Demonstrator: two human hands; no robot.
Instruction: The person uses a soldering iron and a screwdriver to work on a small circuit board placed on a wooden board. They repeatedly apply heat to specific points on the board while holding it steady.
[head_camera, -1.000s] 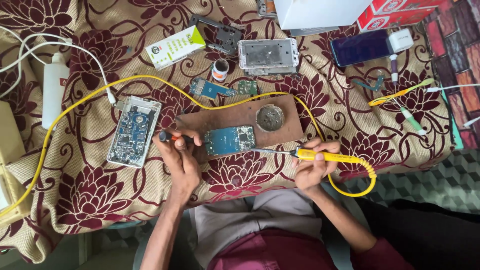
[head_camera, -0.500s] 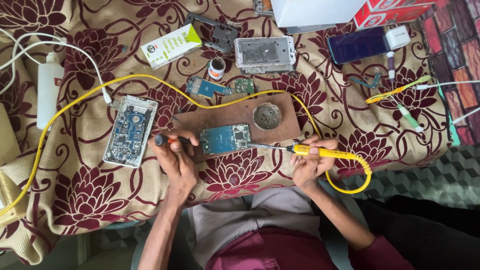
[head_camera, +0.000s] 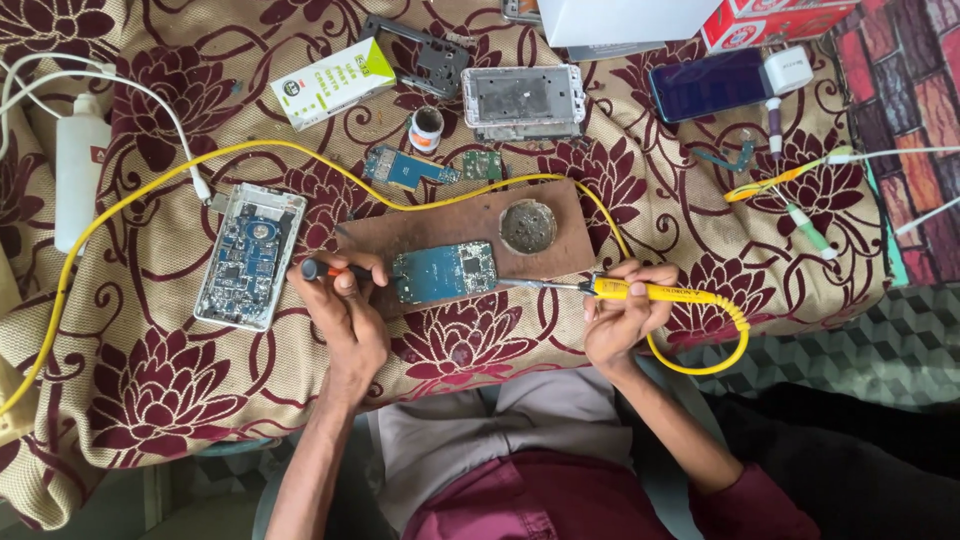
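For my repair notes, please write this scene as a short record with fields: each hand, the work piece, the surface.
left hand: left hand holds a small orange-and-black tool beside the board
right hand: right hand has its grip on a yellow soldering iron, tip pointing at the board
work piece: blue rectangular circuit board on a brown wooden plate
surface: maroon floral cloth

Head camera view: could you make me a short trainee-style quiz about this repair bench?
1. True or false: the right hand holds the yellow soldering iron.
2. What does the iron's tip touch? A) white bottle B) blue circuit board C) dark phone
3. Which tool do the left hand fingers grip?

Key: 1 true. 2 B, the blue circuit board on the brown board. 3 An orange-and-black screwdriver.
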